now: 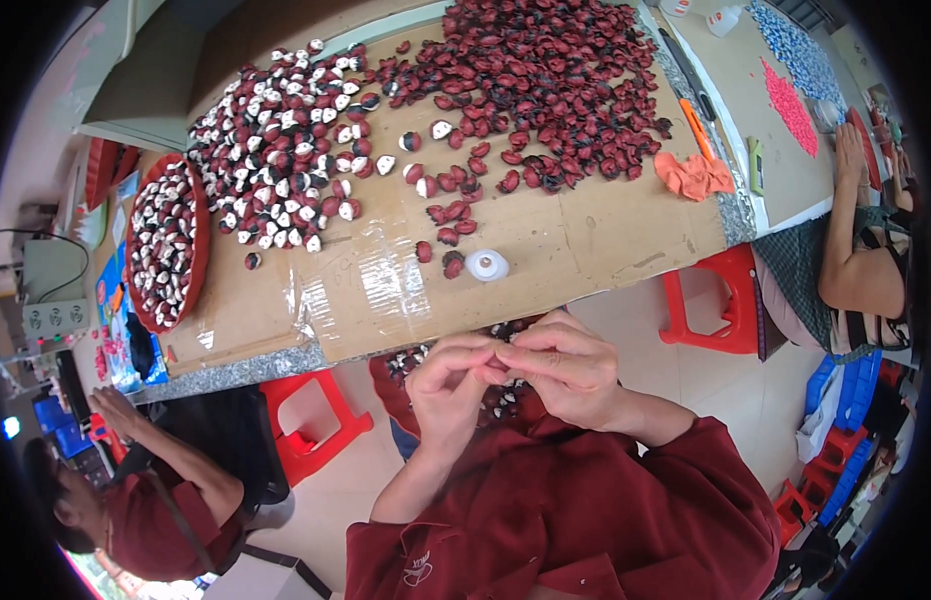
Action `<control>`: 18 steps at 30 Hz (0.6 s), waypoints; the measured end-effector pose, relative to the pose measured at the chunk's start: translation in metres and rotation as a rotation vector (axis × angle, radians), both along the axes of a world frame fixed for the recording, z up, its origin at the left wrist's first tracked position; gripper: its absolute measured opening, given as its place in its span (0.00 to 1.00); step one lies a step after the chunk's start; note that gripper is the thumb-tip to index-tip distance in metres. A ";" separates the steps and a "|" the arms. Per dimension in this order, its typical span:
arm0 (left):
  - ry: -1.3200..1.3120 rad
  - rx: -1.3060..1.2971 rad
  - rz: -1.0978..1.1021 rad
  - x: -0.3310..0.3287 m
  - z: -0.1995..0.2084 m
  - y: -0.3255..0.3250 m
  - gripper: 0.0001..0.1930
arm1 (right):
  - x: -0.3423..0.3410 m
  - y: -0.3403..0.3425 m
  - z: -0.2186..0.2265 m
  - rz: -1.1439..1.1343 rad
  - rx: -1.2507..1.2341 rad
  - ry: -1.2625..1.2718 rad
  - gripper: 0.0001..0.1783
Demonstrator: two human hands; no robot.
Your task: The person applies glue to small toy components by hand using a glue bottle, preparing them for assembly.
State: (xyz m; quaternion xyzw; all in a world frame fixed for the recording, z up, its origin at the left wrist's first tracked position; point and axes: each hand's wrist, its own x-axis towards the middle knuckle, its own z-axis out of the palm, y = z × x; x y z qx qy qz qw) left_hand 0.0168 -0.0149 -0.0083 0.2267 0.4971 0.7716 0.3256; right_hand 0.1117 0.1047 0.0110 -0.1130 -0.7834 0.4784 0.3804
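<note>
Two bare hands, the left hand [448, 378] and the right hand [571, 372], meet at 6 o'clock, just off the cardboard-covered desk [576, 235]. Their fingers are pinched nearly closed, tips together; whether a piece sits between them, I cannot tell. Beneath them, a round red basket [390, 397] holds black, white and maroon pieces.

Many rounded maroon-and-black pieces with white faces [276, 180] lie at 10 o'clock, with more in an oval-looking red tray [200, 255] at 9 o'clock; these look further along. A large heap of dark red, black-edged cupped shells [556, 90] at 1 o'clock shows no white, so much probably remains.

A pale emblem [418, 568] with tiny lettering marks the maroon shirt [576, 510]. The small white nozzle bottle [487, 265] near the centre shows no readable label.
</note>
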 end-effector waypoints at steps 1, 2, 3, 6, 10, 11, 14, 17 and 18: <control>0.090 -0.125 -0.018 -0.001 0.004 -0.006 0.08 | 0.002 -0.001 -0.001 0.055 -0.010 -0.048 0.17; 0.179 -0.250 -0.036 -0.003 0.009 -0.010 0.09 | 0.003 0.000 -0.002 0.110 -0.020 -0.095 0.16; 0.188 -0.254 -0.026 -0.008 0.016 -0.012 0.09 | 0.003 0.004 -0.002 0.119 -0.023 -0.084 0.16; 0.711 -0.587 0.022 -0.022 0.032 -0.022 0.14 | 0.005 0.021 -0.001 0.142 -0.060 -0.151 0.14; 0.797 -0.854 0.573 -0.081 0.048 0.007 0.10 | -0.016 0.039 0.010 -0.167 0.016 -0.203 0.19; 0.888 -0.839 0.634 -0.101 0.040 0.012 0.09 | -0.025 0.037 0.013 -0.159 0.021 -0.196 0.19; 1.009 -0.843 0.679 -0.124 0.023 0.017 0.09 | -0.038 0.034 0.011 -0.108 0.075 -0.228 0.22; 1.164 -0.852 0.642 -0.117 0.021 0.019 0.09 | -0.036 0.036 -0.002 -0.073 0.086 -0.207 0.20; 0.944 -0.756 0.564 -0.107 0.028 0.017 0.10 | -0.036 0.039 -0.001 -0.058 0.144 -0.143 0.17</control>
